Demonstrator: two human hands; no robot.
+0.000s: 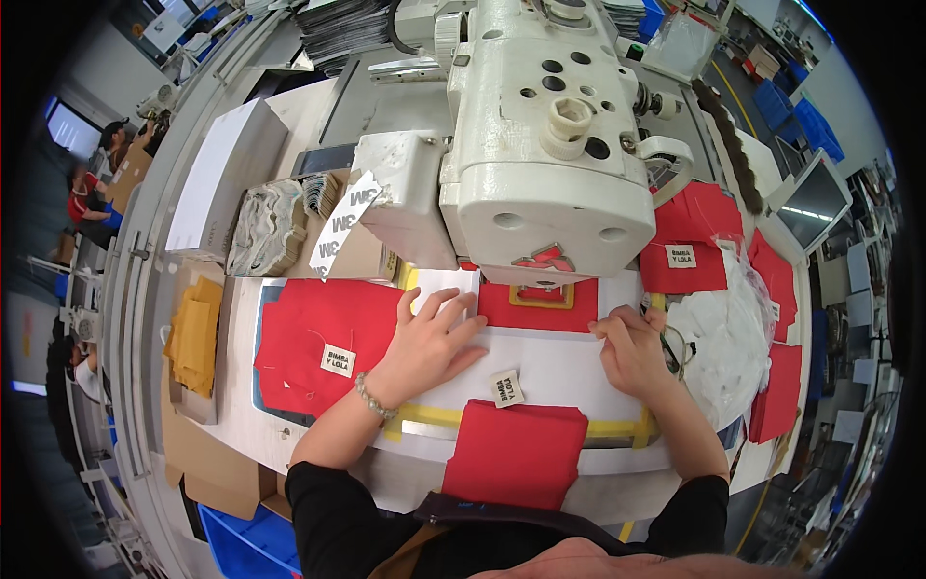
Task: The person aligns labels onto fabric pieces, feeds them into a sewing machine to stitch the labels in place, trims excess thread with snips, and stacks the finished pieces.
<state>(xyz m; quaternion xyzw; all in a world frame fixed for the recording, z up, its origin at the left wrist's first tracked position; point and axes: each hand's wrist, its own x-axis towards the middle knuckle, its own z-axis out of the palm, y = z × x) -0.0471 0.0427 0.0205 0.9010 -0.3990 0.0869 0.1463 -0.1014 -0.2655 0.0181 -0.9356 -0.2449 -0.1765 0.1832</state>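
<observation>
A red fabric piece (497,307) lies flat on a white work surface (540,362) beneath the head of a large white sewing machine (550,203). A yellow clamp frame (564,298) rests on that fabric. My left hand (431,340) is open, its fingers spread on the white surface just left of the fabric. My right hand (632,354) is closed at the fabric's right end, thumb and index together; what they grip is too small to tell. Beside it shows a dark looped tool (680,349), partly hidden. Between my forearms lies a loose cream label (506,388).
A red fabric stack (516,454) lies nearest me. More red pieces (299,333) sit left, others (690,227) right beside a clear plastic bag (719,352). Further left are yellow pieces (196,333) in a carton and a white box (227,174). A monitor (813,207) stands right.
</observation>
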